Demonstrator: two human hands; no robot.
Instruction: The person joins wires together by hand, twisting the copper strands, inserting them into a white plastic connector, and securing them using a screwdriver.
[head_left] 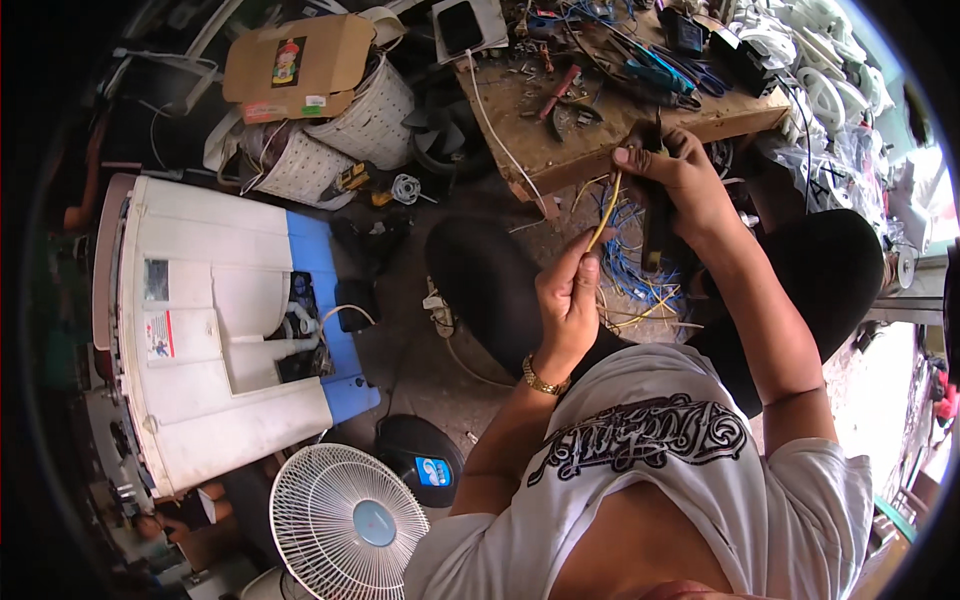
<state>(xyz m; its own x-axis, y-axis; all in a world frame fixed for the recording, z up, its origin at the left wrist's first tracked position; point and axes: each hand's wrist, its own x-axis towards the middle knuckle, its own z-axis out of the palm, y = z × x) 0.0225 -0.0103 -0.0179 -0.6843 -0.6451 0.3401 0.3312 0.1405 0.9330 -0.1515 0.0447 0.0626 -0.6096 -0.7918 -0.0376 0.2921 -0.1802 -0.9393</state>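
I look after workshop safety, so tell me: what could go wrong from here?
The right hand seems to hold a long dark tool close to the yellow wire; if it has an edge, a slip might nick the thumb or the wire.

Loose blue wires lie tangled below the hands, and could catch on the gold-coloured wristband at the left hand.

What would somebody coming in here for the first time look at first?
Probably the big white-and-blue machine on the left, with the round white fan just below it in the picture. Then maybe the yellow wire near the middle, held between the person's left hand and right hand, and the tangle of blue wires between the legs.
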